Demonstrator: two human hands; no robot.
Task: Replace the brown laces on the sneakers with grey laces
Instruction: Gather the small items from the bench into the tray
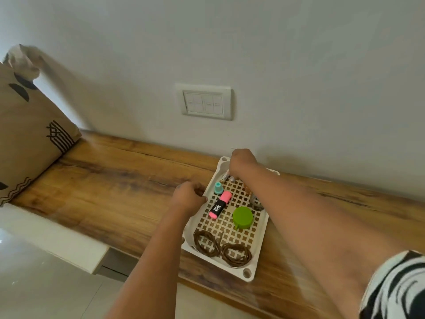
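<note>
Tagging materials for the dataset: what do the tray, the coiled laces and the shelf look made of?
Tray: looks like moulded white plastic, matte, with a square-grid perforated floor and rounded corners.
Brown laces: seem to be woven or waxed cord, two thin round coils, dull finish.
Shelf: wood-grain surface, slight sheen; solid wood or laminate, cannot tell.

Both arms extended forward, forearms bare. Left hand [189,195] curled, fingers [202,199] bent inward. Right hand [241,161] reaches farther, knuckles up, fingers tucked beneath and hidden; grip undeterminable.

Wood-grain shelf [115,192]; white plastic tray [259,247]
</note>
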